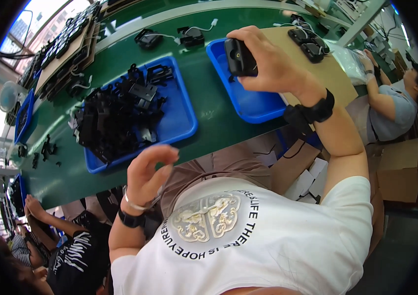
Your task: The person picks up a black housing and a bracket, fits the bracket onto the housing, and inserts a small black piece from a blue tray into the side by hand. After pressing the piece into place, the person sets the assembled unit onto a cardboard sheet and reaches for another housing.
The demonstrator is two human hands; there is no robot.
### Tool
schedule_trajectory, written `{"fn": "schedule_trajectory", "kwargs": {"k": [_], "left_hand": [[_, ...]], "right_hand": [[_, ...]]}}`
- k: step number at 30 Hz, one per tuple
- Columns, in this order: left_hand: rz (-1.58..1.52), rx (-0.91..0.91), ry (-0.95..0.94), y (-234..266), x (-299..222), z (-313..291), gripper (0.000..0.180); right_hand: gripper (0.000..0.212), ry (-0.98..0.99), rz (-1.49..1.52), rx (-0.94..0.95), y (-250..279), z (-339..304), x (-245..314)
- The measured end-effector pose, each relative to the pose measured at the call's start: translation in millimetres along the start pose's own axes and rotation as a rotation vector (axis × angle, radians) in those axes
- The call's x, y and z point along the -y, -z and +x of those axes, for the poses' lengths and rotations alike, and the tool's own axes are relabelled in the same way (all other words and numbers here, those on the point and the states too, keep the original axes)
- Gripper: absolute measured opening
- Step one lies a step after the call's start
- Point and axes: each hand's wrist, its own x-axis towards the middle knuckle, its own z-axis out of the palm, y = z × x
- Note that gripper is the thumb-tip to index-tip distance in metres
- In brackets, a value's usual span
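My right hand (270, 64) grips a black rounded plastic housing (239, 57) with a small round brass-coloured spot on its face. It is held up over the right blue tray (253, 110), which hides part of that tray. My left hand (146, 177) hovers by the table's near edge, fingers curled and thumb apart, with nothing visible in it. Just beyond the left hand lies the left blue tray (185, 105), heaped with black plastic brackets and clips (120, 113).
Black units with white cables (192, 37) lie at the table's far side. More rest on a brown board (334, 73) at right. Loose black parts (46, 147) lie at left. Co-workers sit on both sides. Cardboard boxes (398, 167) stand lower right.
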Motion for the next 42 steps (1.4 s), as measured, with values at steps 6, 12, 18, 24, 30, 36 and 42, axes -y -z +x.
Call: {"fn": "schedule_trajectory", "kwargs": {"k": [6,12,18,24,30,36,42], "left_hand": [[-0.6,0.014,-0.042,-32,11,40,0.054],[-0.821,-0.167,0.108,-4,34,8,0.041],[-1.078,-0.128,0.093,23,55,-16,0.037],[-0.845,-0.325,0.081,19,52,-33,0.046],[-0.762,-0.212,0.027,28,46,-47,0.057],[-0.776,-0.156,0.177,23,36,-49,0.057],[-0.718,-0.171,0.171,26,31,-62,0.054]], "right_hand": [[0.074,0.154,0.072,-0.016,-77,2,91],[0.077,0.112,0.361,0.067,-96,-6,98],[0.065,-0.185,0.824,0.339,-105,-27,92],[0.04,-0.441,1.229,0.141,-133,-19,73],[0.022,-0.311,0.575,0.055,-145,29,49],[0.035,-0.145,0.053,0.031,-166,95,39],[0.038,-0.175,-0.09,0.125,-171,106,49]]}}
